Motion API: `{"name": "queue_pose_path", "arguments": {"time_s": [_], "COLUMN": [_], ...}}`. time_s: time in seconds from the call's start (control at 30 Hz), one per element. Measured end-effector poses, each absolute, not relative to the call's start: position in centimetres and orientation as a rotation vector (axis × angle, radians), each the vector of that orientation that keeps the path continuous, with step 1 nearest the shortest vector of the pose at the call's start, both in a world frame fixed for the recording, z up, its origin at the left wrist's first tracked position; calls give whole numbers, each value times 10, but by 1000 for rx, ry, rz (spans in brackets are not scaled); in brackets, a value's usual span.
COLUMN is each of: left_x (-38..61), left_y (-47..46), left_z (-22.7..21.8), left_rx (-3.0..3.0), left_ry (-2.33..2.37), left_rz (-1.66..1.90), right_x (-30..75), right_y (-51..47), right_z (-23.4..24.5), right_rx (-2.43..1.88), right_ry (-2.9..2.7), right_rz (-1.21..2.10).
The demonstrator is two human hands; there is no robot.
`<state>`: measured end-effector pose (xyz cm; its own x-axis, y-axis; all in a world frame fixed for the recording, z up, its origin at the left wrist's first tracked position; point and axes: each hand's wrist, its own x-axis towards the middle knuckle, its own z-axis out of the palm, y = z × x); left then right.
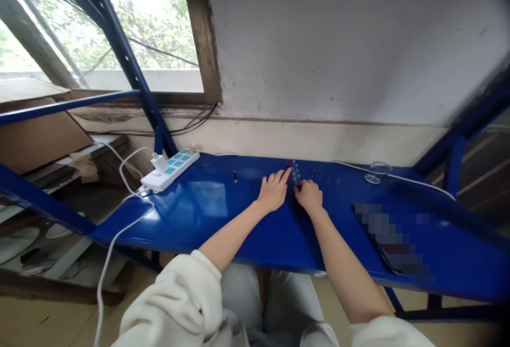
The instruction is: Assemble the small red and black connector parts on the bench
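Blue metal makes up the long, glossy counter (287, 235) in front of me, with a seated person's two bare hands near its middle. The left hand (273, 192) reaches forward, its fingers loosely spread, the forefinger at a small, narrow red piece (287, 164) partly covered by that hand. I cannot tell whether thumb and forefinger pinch it. Just beside it, between the hands, a cluster of small clear pieces (295, 170) runs toward the wall. The right hand (309, 196) is half curled at the near end of that cluster; whether its fingertips grip anything is too small to make out.

Just beyond the right hand lie a few tiny dark pieces (316, 174). Well to the left of the left hand, a small black cylinder with a pale end (235, 176) sits apart.

At the counter's left end rests a white power strip with blue sockets (171, 170), a white plug (158, 163) in it and a thick white cable (100, 294) dropping over the edge. Toward the right, a clear round container (373, 178) sits by the back edge, near a thin white cord (418, 182); closer to the person lies a dark flat object, blurred into squares (382, 235).
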<state>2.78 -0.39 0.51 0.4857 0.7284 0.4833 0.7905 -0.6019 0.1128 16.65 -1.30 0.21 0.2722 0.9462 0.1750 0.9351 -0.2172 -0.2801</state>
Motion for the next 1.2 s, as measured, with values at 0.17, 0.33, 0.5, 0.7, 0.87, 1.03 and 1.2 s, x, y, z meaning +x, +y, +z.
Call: {"name": "queue_pose_path", "arguments": {"time_s": [0.17, 0.33, 0.5, 0.7, 0.87, 1.03, 1.2], "left_x": [37, 37, 29, 3, -9, -7, -6], "left_y": [6, 11, 15, 10, 2, 0, -2], "left_z": [-2, -4, 3, 8, 8, 9, 8], "left_rx": [-2552, -2532, -2551, -2521, -2390, -2386, -2420], "left_ry": [-1373, -1365, -1398, -1453, -1498, -1426, -1374], "left_rz": [-635, -688, -865, -1257, -1568, -1643, -1635], "right_x": [166, 166, 168, 170, 170, 170, 169], "right_y": [-12, -10, -7, -3, -2, 0, 0], "right_z": [2, -1, -6, -9, -9, -9, -9], "right_rx": [-2220, -2199, -2157, -2125, -2135, -2146, -2104], "right_ry": [-1697, -1680, -1651, -1613, -1581, -1559, -1567], "right_rz": [52, 20, 25, 57, 96, 104, 144]}}
